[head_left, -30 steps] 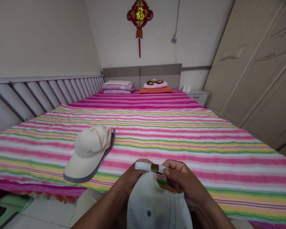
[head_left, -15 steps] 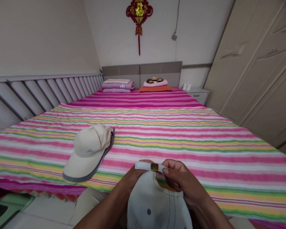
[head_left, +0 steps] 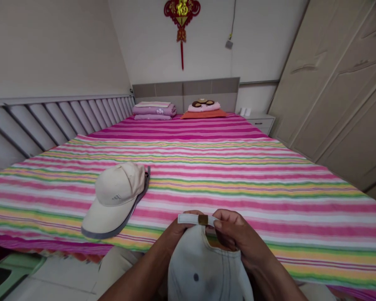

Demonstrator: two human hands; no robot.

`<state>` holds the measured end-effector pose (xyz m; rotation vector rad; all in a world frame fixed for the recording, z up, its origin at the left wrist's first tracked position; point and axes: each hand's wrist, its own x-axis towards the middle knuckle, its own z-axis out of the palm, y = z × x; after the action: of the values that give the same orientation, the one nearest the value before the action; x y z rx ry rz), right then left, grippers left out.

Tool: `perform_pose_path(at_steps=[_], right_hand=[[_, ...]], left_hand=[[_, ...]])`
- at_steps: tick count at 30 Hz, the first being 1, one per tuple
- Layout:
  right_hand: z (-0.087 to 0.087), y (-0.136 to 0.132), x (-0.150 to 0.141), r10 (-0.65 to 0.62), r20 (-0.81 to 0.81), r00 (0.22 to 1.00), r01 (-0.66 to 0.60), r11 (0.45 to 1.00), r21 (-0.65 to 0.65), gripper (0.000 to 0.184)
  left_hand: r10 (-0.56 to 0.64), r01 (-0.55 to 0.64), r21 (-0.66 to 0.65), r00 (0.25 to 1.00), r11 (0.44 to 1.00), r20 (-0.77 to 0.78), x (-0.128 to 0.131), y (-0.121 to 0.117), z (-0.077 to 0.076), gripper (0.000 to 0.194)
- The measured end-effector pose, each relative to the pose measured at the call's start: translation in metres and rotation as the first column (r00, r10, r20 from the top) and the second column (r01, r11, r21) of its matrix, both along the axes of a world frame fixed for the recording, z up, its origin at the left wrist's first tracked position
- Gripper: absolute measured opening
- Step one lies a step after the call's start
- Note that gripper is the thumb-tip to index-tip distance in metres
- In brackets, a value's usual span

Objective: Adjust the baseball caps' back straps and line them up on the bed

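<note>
A pale blue-white baseball cap (head_left: 203, 267) is held close in front of me, its back opening facing up toward me. My left hand (head_left: 178, 230) grips the cap at the left of its back strap (head_left: 188, 218), partly hidden behind the crown. On the other side, my right hand (head_left: 233, 228) pinches the strap's right part between thumb and fingers. A brass-coloured buckle (head_left: 203, 220) sits on the strap between both hands. To the left, a cream cap with a grey-edged brim (head_left: 115, 196) lies on the bed, apart from my hands.
The bed (head_left: 269, 209) has a striped cover. Folded purple bedding (head_left: 155, 110) and a pink-and-orange stack (head_left: 203, 108) lie by the headboard (head_left: 166, 92). A railing (head_left: 65, 113) runs along the left; a wardrobe (head_left: 329, 83) and nightstand (head_left: 261, 123) stand right. A green stool (head_left: 15, 271) is lower left.
My view has tilted very slightly, so the room sits a little higher in the picture. Both hands keep the same hold on the cap and its strap.
</note>
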<state>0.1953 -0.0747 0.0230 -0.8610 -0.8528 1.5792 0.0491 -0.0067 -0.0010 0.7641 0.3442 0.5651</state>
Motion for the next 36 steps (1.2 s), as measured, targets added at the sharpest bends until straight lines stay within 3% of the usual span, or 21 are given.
perform_pose_path(at_steps=[4,12,18,23,25,28,31,34,36], right_hand=[[-0.002,0.0,-0.001,0.001,0.008,1.0,-0.001,1.0,-0.007,0.025],[-0.007,0.0,0.001,0.012,0.047,0.999,-0.012,1.0,0.003,0.026],[-0.008,-0.001,0.006,-0.143,-0.07,0.987,0.144,0.99,0.004,0.021],[-0.005,0.002,0.011,-0.267,-0.258,0.929,0.269,0.963,-0.026,0.023],[-0.006,0.002,0.015,-0.223,-0.227,0.948,0.223,0.974,-0.027,0.026],[-0.012,0.0,0.022,0.007,-0.126,0.992,-0.011,0.999,-0.033,0.029],[-0.021,-0.003,0.023,0.193,-0.097,0.976,-0.198,0.979,-0.044,0.037],[-0.023,-0.004,0.021,0.123,-0.187,0.975,-0.119,0.992,0.032,0.029],[-0.019,-0.003,0.02,0.022,-0.257,0.966,-0.01,0.999,0.047,0.031]], left_hand=[[0.007,-0.005,0.047,0.999,0.999,-0.039,0.0,0.0,-0.002,0.03],[0.009,-0.006,0.038,0.997,0.999,-0.076,-0.003,-0.003,-0.001,0.018],[0.081,-0.08,-0.053,0.996,0.995,0.022,-0.004,0.005,-0.008,0.029],[0.114,-0.101,-0.07,0.968,0.992,0.223,0.0,0.001,0.0,0.03],[0.135,-0.11,-0.117,0.964,0.987,0.23,-0.001,-0.001,0.004,0.027],[0.175,-0.132,-0.235,0.97,0.963,0.171,-0.006,0.0,0.006,0.023],[0.235,-0.21,-0.341,0.972,0.916,0.032,-0.009,0.004,0.007,0.018],[0.221,-0.24,-0.384,0.971,0.892,-0.093,-0.01,0.01,0.007,0.012],[0.135,-0.154,-0.366,0.988,0.918,-0.078,-0.012,0.013,0.004,0.012]])
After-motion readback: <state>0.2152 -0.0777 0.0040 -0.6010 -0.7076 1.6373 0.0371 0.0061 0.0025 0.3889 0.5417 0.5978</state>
